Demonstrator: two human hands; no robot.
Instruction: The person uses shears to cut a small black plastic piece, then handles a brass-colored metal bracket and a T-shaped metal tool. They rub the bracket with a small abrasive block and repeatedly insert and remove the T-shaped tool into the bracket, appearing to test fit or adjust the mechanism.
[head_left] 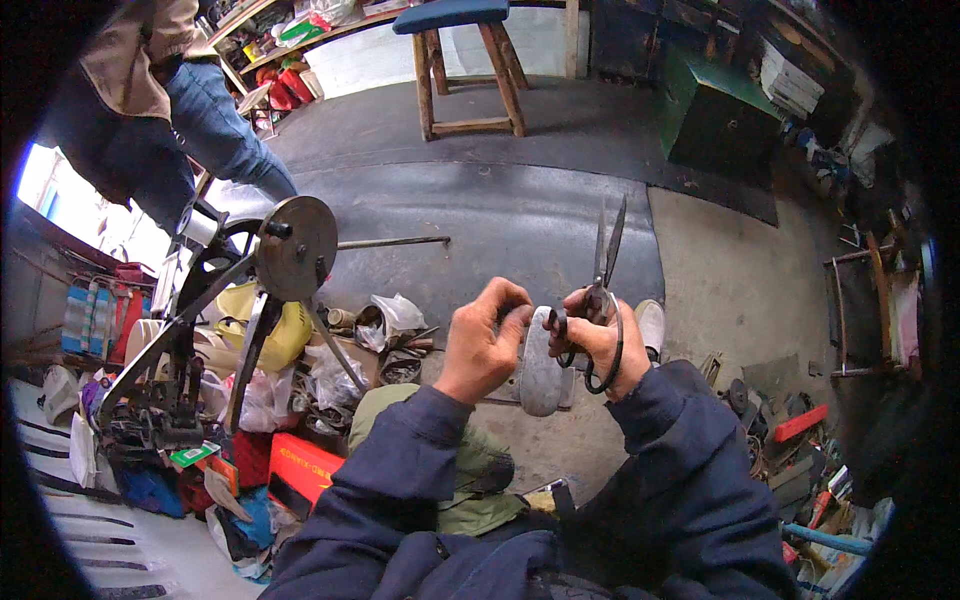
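1. Scissors [606,272] are in hand, so work seems under way; no cut piece shows, leaving what is done or left unclear.
2. Dark metal, long tapering blades slightly parted, they sit in the curled fingers of the right hand [600,340], near the grey oblong form [541,375].
3. Left hand [482,342]: fingers pinched together; anything tiny between is indiscernible.

Dark metal scissors [603,278], pointing up, slightly open
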